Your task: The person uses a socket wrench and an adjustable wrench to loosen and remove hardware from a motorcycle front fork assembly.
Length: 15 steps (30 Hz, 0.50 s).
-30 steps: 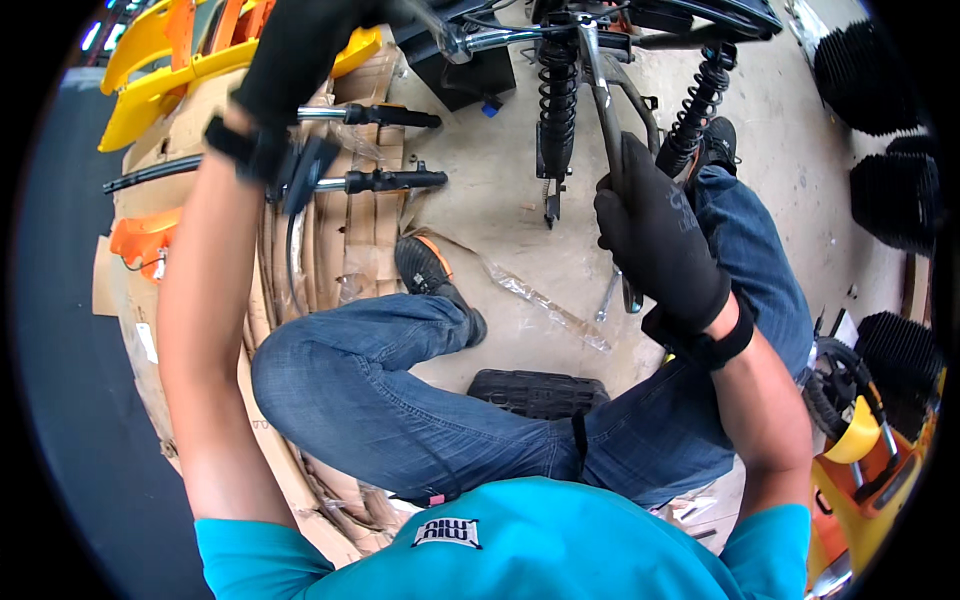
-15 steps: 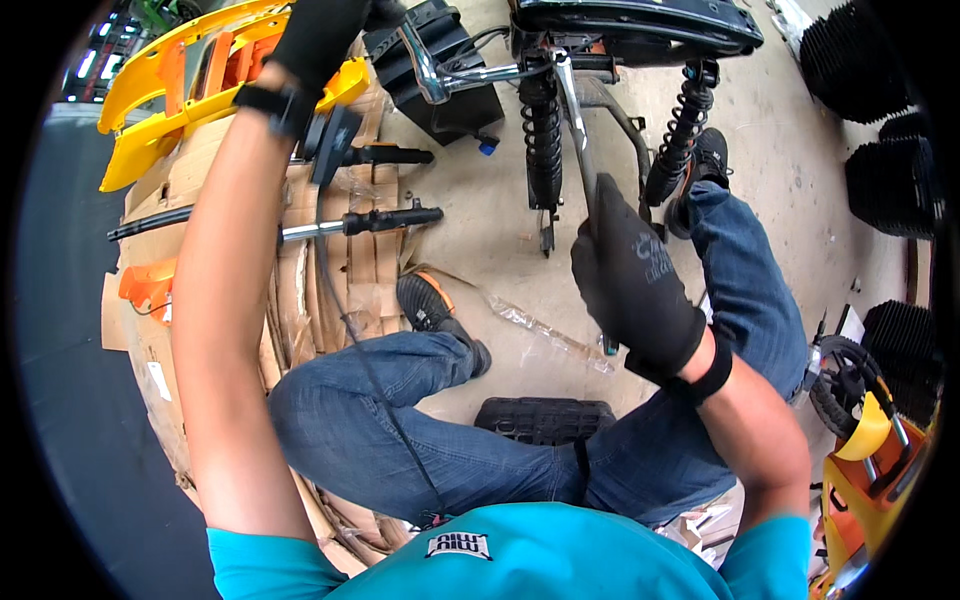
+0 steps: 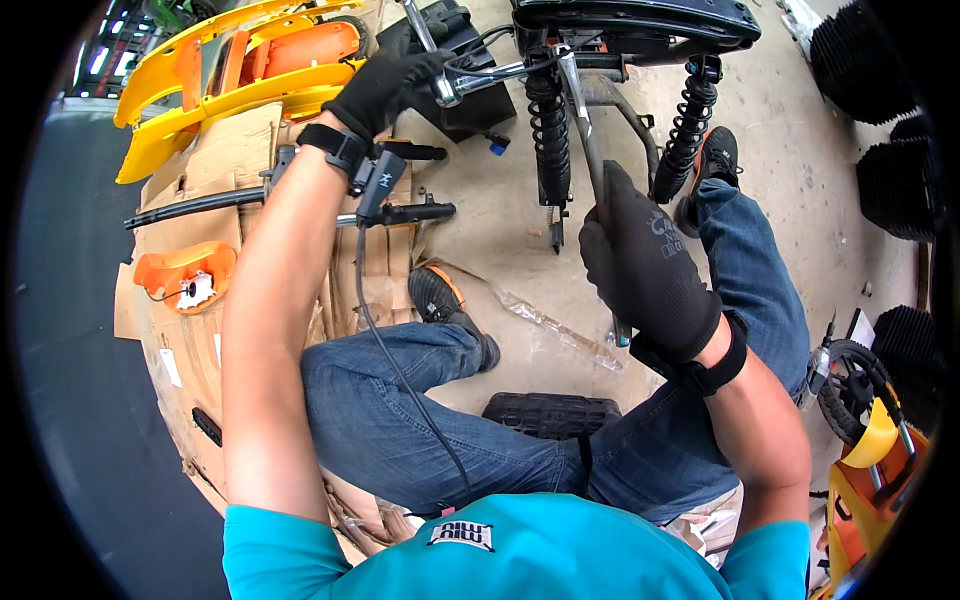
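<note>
My left hand, in a black glove, is at the chrome L-shaped tool on the black vehicle frame; its fingers are bent but apart, touching or just beside it. My right hand, also gloved, is closed around a long metal bar that reaches up to the frame, between a black spring shock absorber and a second shock absorber. Its lower end shows below my fist. A small black device with a cable sits at my left wrist.
Behind my left hand are a black box and yellow-orange body panels. Fork tubes and an orange part lie on cardboard at left. Black ribbed parts and yellow parts line the right. My legs flank a black pad.
My left hand has come down and rightward from the top edge to the chrome tool. My right hand stays on the bar, a little lower than a second ago.
</note>
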### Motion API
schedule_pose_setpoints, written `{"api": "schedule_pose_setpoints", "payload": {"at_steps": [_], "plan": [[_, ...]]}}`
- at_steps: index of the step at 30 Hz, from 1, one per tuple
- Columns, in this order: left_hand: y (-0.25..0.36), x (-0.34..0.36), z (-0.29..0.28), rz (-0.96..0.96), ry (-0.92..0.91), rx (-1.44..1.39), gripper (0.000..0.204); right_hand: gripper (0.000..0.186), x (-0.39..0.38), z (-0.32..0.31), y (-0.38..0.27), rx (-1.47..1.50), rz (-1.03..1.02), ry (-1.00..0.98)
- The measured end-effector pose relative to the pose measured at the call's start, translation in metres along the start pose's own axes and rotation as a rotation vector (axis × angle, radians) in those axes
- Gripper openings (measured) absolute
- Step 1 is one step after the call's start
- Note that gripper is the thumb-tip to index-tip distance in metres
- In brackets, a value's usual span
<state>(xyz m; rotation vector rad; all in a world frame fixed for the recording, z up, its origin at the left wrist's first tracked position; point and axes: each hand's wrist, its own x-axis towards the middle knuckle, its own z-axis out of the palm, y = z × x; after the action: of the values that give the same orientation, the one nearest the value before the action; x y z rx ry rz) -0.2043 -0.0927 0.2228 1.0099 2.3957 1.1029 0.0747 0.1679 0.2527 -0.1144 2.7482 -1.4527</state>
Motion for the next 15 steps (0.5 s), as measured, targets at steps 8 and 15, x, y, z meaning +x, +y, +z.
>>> {"api": "schedule_pose_setpoints", "payload": {"at_steps": [8, 15], "plan": [[0.01, -0.008, -0.005, 0.5, -0.139, 0.803, 0.046, 0.044, 0.001, 0.001, -0.002, -0.019, 0.037, 0.007], [0.041, -0.012, 0.006, -0.231, -0.164, -0.166, 0.049, 0.039, -0.001, 0.006, 0.003, -0.045, 0.028, 0.049]]}}
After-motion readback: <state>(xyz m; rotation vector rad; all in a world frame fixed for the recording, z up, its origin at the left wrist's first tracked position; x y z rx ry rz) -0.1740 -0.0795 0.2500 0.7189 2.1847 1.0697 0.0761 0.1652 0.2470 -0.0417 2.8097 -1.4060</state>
